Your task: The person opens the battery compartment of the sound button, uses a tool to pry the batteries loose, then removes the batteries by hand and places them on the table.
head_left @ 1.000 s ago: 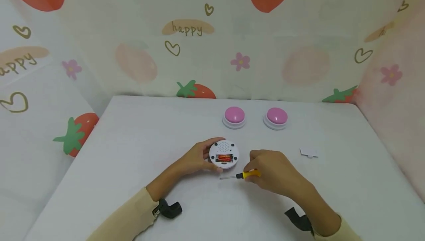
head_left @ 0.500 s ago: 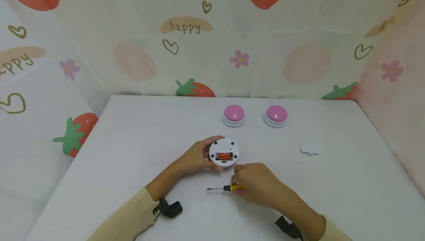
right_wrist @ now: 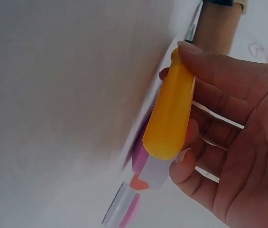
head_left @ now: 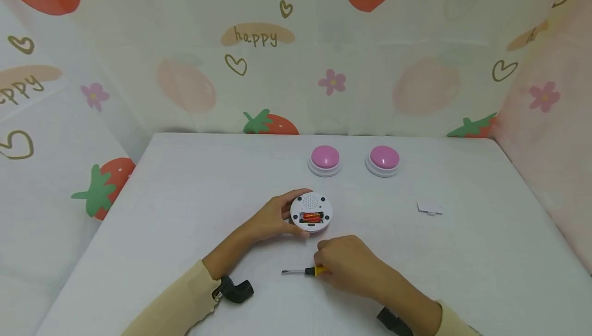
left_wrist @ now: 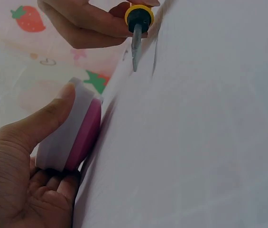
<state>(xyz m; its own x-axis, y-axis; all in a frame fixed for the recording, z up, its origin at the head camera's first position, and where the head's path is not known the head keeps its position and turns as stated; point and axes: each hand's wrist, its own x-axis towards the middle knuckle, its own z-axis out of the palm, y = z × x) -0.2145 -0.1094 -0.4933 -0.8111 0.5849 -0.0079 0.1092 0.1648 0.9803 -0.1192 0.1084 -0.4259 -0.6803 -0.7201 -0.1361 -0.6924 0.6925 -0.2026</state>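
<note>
Left hand [head_left: 274,218]: wrapped round an upside-down button [head_left: 311,208], batteries [head_left: 311,218] showing
Right hand [head_left: 346,264]: pinching a yellow screwdriver [head_left: 309,271], pointing left

In the head view, "happy" stands in brown script on a peach patch [head_left: 257,34] of the back wall [head_left: 277,84] at eleven o'clock. At nine, the left wall [head_left: 51,182] shows "ppy", cut by the picture's edge; at two, a slanted patch [head_left: 528,36] bears unclear lettering.

White worktop [head_left: 222,171], its far edge crossing mid-frame against the back wall [head_left: 370,58]; on that wall I see printed strawberries [head_left: 280,124], hearts [head_left: 285,9], pink flowers [head_left: 332,82] and, upper centre, the word "happy" [head_left: 256,35]. Left wall [head_left: 46,248], at frame left, patterned alike; right wall [head_left: 555,171], at frame right, tinged pink. Soft, muted light.
</note>
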